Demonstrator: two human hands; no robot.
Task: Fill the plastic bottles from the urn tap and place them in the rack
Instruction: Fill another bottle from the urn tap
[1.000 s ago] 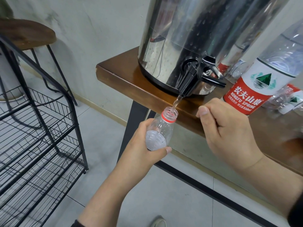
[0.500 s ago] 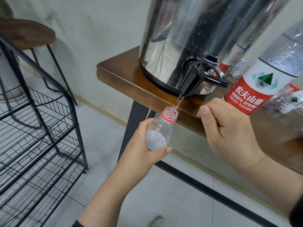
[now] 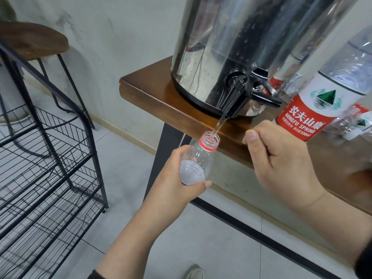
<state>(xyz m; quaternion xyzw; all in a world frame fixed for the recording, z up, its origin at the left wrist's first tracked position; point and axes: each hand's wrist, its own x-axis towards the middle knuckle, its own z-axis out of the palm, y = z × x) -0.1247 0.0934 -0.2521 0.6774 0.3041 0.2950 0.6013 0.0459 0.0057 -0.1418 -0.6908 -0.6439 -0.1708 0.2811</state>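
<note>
My left hand (image 3: 173, 184) grips a small clear plastic bottle (image 3: 198, 160) with a red neck ring, its cap off. The bottle is held tilted just below the black tap (image 3: 237, 95) of the steel urn (image 3: 251, 37). A thin stream of water runs from the spout into the bottle's mouth. The tap lever (image 3: 265, 98) sticks out to the right. My right hand (image 3: 275, 164) is curled into a fist at the table edge, below the lever and not touching it. Nothing shows inside the fist. The black wire rack (image 3: 50, 168) stands on the floor at left.
The urn sits on a brown wooden table (image 3: 153, 97) with black legs. A large labelled water bottle (image 3: 314, 109) stands right of the tap, with more clear bottles (image 3: 354, 123) lying behind it. A wooden stool (image 3: 30, 41) stands by the wall behind the rack.
Water keeps running into the bottle. Both hands stay almost where they were.
</note>
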